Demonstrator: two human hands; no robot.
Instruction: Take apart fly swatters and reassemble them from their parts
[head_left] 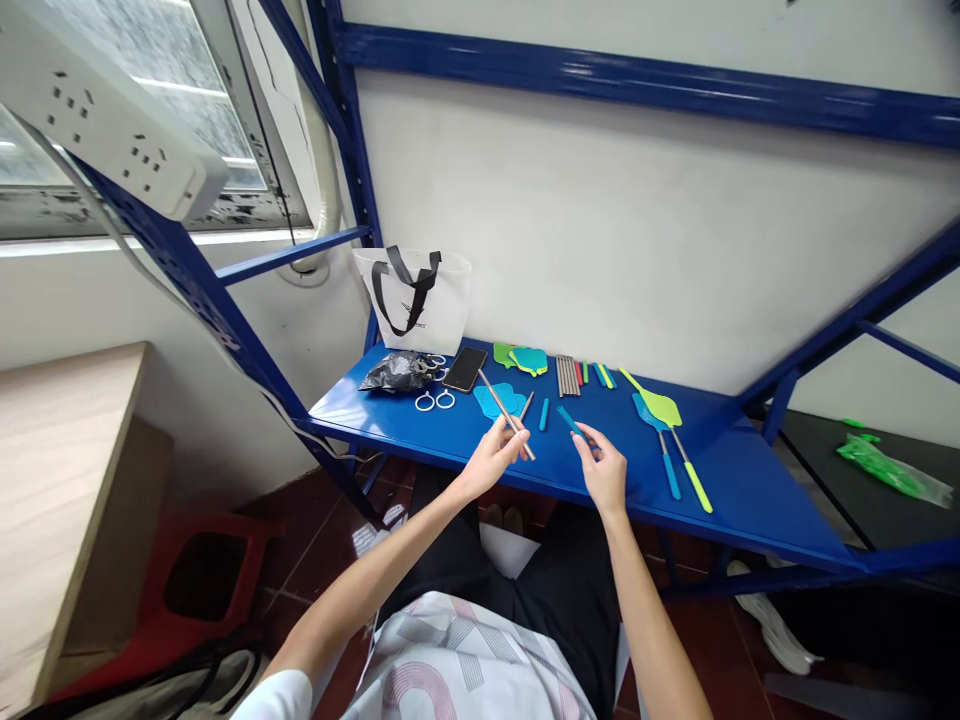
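My left hand [496, 458] is closed around a thin metal rod [495, 396], which slants up toward the phone. Between the thumb and fingers of my right hand [602, 468] is a blue handle [568, 420], held just above the front of the blue table. Another blue handle [544, 414] lies between the two hands. Beyond my left hand rest blue fly swatter heads [495, 400], with a pointed metallic piece [527, 406] beside them. Two whole fly swatters, one blue [670, 470] and one yellow-green [694, 476], lie right of my right hand.
Farther back are green and teal swatter heads [529, 361], metal rods [568, 376] and several coloured handles [604, 375]. A phone [465, 369], white rings [445, 399], a black plastic bag [397, 371] and a white tote [450, 300] occupy the left. Blue frame posts [217, 310] flank the table [750, 480].
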